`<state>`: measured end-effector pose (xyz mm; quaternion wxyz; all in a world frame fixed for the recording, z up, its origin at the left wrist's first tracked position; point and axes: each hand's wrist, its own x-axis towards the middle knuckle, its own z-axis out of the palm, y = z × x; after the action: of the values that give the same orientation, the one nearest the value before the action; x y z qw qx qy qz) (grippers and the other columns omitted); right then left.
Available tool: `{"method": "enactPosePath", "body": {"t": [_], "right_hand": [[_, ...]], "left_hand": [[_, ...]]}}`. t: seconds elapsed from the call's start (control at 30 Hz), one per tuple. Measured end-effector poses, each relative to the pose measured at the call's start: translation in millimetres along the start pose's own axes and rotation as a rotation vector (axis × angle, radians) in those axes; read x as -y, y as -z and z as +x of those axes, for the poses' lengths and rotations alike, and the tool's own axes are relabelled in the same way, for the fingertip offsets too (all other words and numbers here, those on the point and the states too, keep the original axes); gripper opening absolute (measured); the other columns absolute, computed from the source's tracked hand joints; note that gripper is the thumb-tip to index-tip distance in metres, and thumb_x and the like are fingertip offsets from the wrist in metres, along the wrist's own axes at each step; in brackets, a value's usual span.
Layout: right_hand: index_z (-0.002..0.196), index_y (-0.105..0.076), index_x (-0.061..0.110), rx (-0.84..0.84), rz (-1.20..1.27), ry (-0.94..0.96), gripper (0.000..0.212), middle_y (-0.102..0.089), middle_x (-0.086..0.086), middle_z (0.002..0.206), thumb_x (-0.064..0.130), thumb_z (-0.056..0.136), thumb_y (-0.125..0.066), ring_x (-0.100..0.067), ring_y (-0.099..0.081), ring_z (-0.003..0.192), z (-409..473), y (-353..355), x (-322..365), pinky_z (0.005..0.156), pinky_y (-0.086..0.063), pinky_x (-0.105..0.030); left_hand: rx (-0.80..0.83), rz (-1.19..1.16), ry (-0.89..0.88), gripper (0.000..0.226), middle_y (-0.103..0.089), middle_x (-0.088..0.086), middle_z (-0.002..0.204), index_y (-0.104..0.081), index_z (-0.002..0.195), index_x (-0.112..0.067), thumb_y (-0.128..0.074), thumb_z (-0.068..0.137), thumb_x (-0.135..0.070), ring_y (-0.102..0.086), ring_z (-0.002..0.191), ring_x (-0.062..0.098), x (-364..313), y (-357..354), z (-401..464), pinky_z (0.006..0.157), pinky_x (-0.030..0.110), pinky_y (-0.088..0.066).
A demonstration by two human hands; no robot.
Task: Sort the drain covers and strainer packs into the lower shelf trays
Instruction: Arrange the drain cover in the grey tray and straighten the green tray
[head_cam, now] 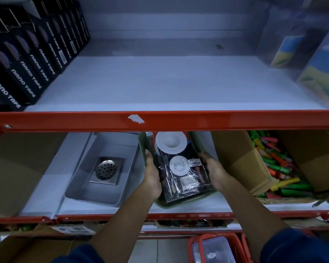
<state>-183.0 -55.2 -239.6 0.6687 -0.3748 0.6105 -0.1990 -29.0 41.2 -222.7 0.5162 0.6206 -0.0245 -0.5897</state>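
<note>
Two strainer packs (pixel 180 168) lay in the green tray (pixel 195 143) on the lower shelf (pixel 207 205), white strainers showing through the plastic. We held that tray by its sides: our left hand (pixel 151 175) curled over the left wall, our right hand (pixel 216 169) closed on the right wall. Just beside it, the grey tray (pixel 87 185) held one steel drain cover (pixel 106 170). Cardboard boxes (pixel 241 158) flanked both.

Green tray (pixel 195 141) holds black packs (pixel 186 184) with perforated white strainers (pixel 179 165); grey tray (pixel 95 194) holds a silver holed drain cover (pixel 106 169). Shelf edge (pixel 235 119) is orange-red; black boxes (pixel 17 78) carry white lettering.
</note>
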Motion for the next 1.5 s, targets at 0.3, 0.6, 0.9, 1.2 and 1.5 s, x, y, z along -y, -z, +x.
{"method": "enactPosePath", "body": {"t": [0.3,0.6,0.9,1.2,1.5], "right_hand": [[0.123,-0.057,0.013,-0.014,-0.262,0.108,0.04,-0.039,-0.03,0.145,0.041,0.099,-0.041,-0.046,-0.042,0.131,-21,-9,-11,0.109,-0.035,-0.049],[0.139,-0.047,0.016,0.031,-0.655,0.582,0.053,-0.052,-0.002,0.139,0.043,0.094,-0.051,-0.018,-0.053,0.122,-57,-6,-46,0.098,-0.037,-0.024],[0.114,-0.067,0.029,0.07,-1.361,0.86,0.05,-0.072,0.006,0.11,0.059,0.09,-0.035,-0.015,-0.064,0.1,-73,-18,-90,0.088,-0.044,-0.029],[0.101,-0.067,0.028,-0.013,-1.321,0.871,0.036,-0.072,0.003,0.094,0.05,0.095,-0.039,-0.018,-0.064,0.09,-88,-48,-105,0.086,-0.042,-0.031],[0.097,-0.065,0.026,-0.05,-1.298,0.876,0.037,-0.072,0.002,0.094,0.05,0.095,-0.037,-0.02,-0.062,0.092,-102,-66,-121,0.091,-0.038,-0.033]], "left_hand": [[0.129,0.138,-0.01,0.059,-0.068,0.007,0.107,-0.064,0.093,-0.021,-0.025,0.09,-0.065,-0.064,0.083,0.015,13,-6,-9,0.072,0.028,-0.052],[0.173,0.496,-0.253,0.055,-0.038,-0.009,0.145,-0.039,0.141,-0.032,-0.037,0.092,-0.057,-0.031,0.137,0.014,13,34,-42,0.112,0.037,-0.023],[0.032,1.802,-0.489,0.072,-0.029,-0.006,0.155,-0.031,0.146,-0.024,-0.059,0.085,-0.049,-0.038,0.137,0.016,4,152,-47,0.107,0.031,-0.035],[-0.093,2.006,-0.479,0.093,-0.051,0.014,0.137,0.005,0.151,-0.026,-0.041,0.081,0.012,-0.06,0.11,0.03,13,144,-51,0.088,0.037,-0.048],[-0.123,1.766,-0.611,0.04,-0.062,0.006,0.095,-0.05,0.121,-0.019,-0.043,0.088,0.002,-0.061,0.089,0.024,42,135,-55,0.077,0.034,-0.05]]}}
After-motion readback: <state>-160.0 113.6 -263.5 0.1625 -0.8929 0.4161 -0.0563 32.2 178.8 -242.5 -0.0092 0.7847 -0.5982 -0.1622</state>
